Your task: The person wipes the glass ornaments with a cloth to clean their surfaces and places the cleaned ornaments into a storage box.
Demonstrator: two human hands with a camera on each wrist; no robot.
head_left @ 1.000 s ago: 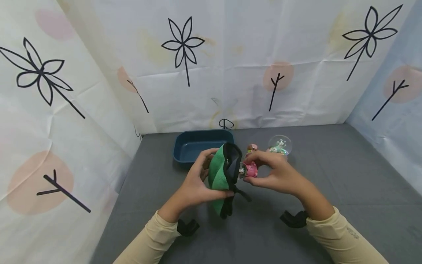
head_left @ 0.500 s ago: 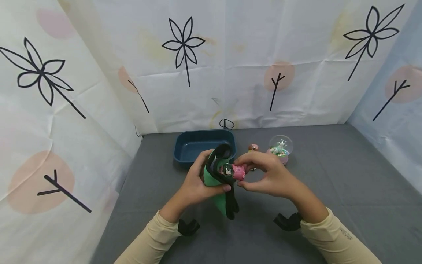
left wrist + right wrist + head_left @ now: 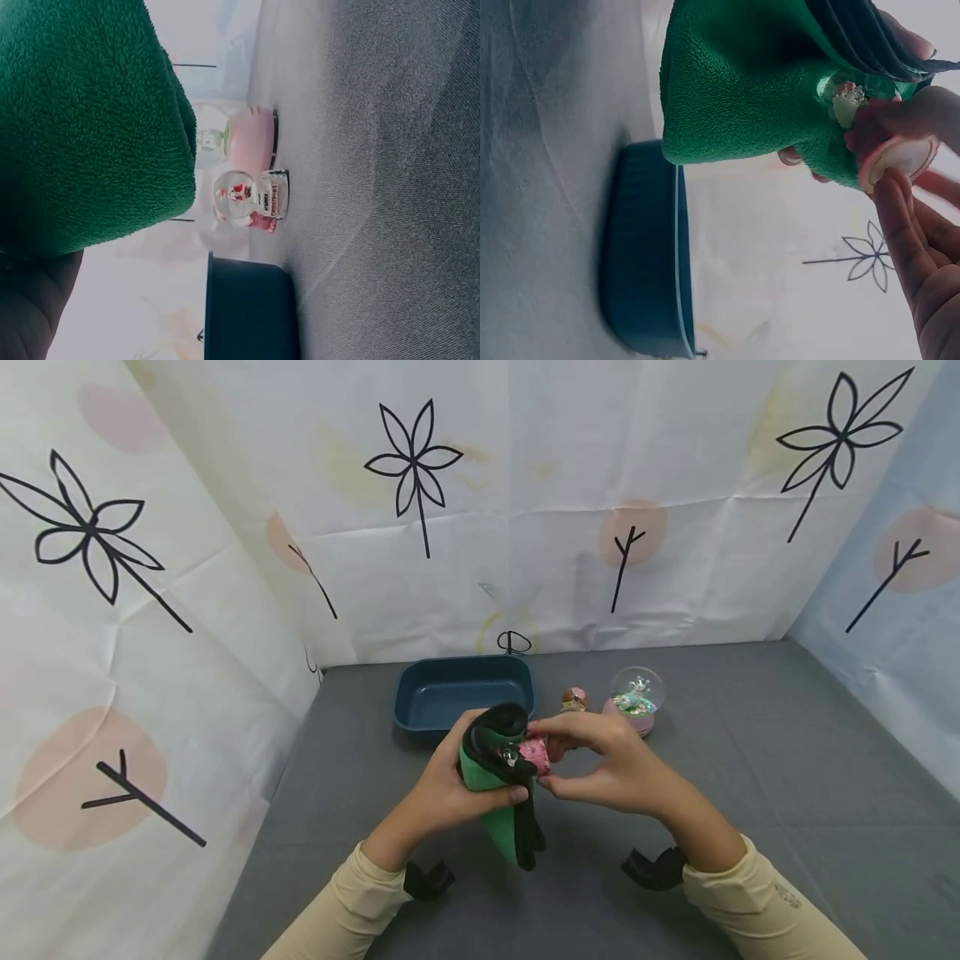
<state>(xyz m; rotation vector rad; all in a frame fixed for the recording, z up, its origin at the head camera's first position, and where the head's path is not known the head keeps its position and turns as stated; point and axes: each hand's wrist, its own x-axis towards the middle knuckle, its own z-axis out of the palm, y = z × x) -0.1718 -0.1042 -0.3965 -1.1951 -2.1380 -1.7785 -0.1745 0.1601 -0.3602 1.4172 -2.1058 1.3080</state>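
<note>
My left hand (image 3: 438, 785) grips a folded fluffy green cloth (image 3: 498, 827) with black edging, above the table. My right hand (image 3: 622, 768) pinches a small snow globe by its pink base (image 3: 536, 755). Its clear dome lies sideways in the fold of the cloth, mostly covered by it. From the right wrist view, the base's round pale underside (image 3: 900, 161) faces outward, with fingertips on its rim. In the left wrist view the green cloth (image 3: 97, 120) fills the upper left, hiding the pinched globe.
A dark blue tub (image 3: 457, 697) stands behind my left hand. Right of it are a small brown-and-pink ornament (image 3: 574, 697) and a larger snow globe (image 3: 634, 706) on a pink base. A small lettered snow globe (image 3: 255, 193) shows in the left wrist view.
My right hand has moved left, bringing the pink-based snow globe from beside the cloth into its fold. My left hand has turned the cloth's fold toward the globe and closed it round the dome.
</note>
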